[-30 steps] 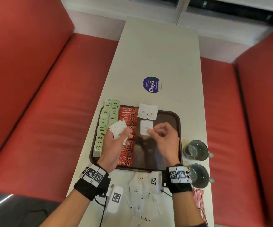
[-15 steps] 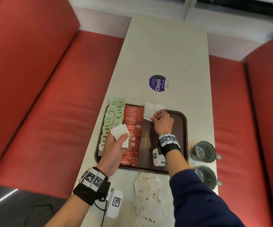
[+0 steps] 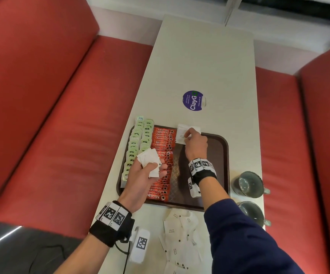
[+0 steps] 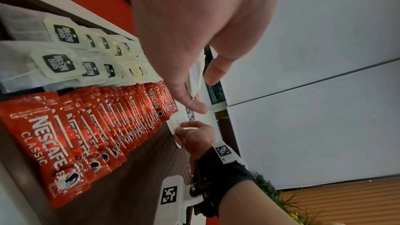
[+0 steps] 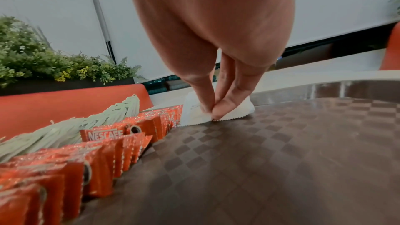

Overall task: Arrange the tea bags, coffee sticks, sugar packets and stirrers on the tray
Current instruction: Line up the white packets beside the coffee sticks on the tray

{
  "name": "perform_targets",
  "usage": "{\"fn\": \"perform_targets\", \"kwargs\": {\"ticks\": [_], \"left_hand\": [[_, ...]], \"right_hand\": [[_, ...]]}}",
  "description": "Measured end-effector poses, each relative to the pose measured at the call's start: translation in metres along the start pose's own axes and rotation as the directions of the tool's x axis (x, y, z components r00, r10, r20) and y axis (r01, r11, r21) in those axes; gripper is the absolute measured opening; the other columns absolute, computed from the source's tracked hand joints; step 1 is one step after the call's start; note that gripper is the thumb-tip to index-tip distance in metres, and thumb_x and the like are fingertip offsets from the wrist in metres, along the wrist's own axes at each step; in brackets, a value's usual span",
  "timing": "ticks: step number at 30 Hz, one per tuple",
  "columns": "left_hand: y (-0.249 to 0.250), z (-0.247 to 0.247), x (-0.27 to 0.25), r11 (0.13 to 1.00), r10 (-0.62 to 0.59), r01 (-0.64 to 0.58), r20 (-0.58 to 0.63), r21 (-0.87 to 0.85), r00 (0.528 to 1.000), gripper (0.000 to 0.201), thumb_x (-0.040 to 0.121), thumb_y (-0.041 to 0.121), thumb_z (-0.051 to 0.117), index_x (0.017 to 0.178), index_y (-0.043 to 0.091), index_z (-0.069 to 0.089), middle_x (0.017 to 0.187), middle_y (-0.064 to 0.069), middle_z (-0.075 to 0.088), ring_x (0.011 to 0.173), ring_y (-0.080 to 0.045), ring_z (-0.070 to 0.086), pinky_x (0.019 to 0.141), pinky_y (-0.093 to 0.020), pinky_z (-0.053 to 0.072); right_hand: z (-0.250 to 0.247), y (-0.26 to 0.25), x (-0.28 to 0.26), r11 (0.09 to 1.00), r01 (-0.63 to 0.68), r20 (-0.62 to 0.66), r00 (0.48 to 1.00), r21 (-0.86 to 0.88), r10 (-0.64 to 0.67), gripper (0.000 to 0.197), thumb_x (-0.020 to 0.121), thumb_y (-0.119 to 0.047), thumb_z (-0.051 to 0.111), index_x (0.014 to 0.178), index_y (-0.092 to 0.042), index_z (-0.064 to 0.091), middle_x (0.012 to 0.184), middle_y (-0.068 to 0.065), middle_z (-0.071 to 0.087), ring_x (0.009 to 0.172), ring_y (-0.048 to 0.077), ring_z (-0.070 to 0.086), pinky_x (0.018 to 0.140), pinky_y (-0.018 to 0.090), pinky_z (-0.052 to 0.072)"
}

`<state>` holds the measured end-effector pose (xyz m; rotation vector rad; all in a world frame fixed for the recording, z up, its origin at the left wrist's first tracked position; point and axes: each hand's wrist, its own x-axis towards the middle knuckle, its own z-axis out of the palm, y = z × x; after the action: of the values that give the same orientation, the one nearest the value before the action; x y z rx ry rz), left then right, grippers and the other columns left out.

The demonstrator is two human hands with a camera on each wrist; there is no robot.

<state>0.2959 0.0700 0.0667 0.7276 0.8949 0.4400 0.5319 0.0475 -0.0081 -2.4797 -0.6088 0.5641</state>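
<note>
Pinching a white paper sugar packet between thumb and fingertips, your right hand sets it at the far edge of the dark brown checkered plastic tray, just right of the red Nescafé coffee sticks. Your left hand grips a small bunch of white sugar packets above those sticks. Pale green tea bags line the tray's left side.
</note>
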Motion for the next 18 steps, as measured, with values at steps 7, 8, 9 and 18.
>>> {"fn": "perform_targets", "kwargs": {"ticks": [7,8,9,18], "left_hand": [[0.004,0.002,-0.003,0.999,-0.025,0.026,0.022,-0.039,0.999,0.047,0.111,-0.002,0.045,0.152,0.018,0.052,0.133,-0.023,0.071,0.123,-0.037,0.073,0.102,-0.047,0.061],[0.004,0.003,-0.004,0.999,-0.025,0.026,0.026,-0.036,0.999,0.046,0.112,-0.001,0.044,0.153,0.019,0.051,0.133,-0.022,0.072,0.124,-0.036,0.072,0.103,-0.047,0.060],[0.004,0.003,-0.004,1.000,-0.020,0.021,0.031,-0.021,0.999,0.045,0.114,0.001,0.043,0.154,0.019,0.050,0.134,-0.020,0.072,0.124,-0.035,0.072,0.105,-0.047,0.060],[0.003,0.014,-0.005,0.998,0.044,-0.046,0.046,0.050,0.998,0.041,0.111,0.011,0.056,0.152,0.017,0.053,0.136,-0.010,0.074,0.129,-0.027,0.070,0.109,-0.049,0.056]], "right_hand": [[-0.008,-0.012,-0.009,0.972,0.083,0.009,0.996,-0.222,-0.083,0.033,0.111,-0.010,0.046,0.132,-0.019,0.070,0.126,0.022,0.065,0.111,0.042,0.066,0.093,0.047,0.056],[-0.011,-0.013,-0.012,0.975,0.092,-0.010,0.995,-0.200,-0.096,0.031,0.111,-0.012,0.049,0.130,-0.020,0.072,0.124,0.021,0.069,0.110,0.041,0.068,0.093,0.047,0.059],[-0.013,-0.015,-0.015,0.983,0.099,-0.032,0.994,-0.157,-0.105,0.027,0.111,-0.016,0.054,0.128,-0.021,0.074,0.122,0.019,0.072,0.108,0.039,0.070,0.092,0.046,0.061],[-0.053,-0.029,-0.097,0.908,0.173,0.014,0.981,0.383,-0.192,0.028,0.107,-0.049,0.067,0.090,-0.028,0.076,0.078,-0.010,0.078,0.077,0.005,0.074,0.080,0.032,0.061]]}}
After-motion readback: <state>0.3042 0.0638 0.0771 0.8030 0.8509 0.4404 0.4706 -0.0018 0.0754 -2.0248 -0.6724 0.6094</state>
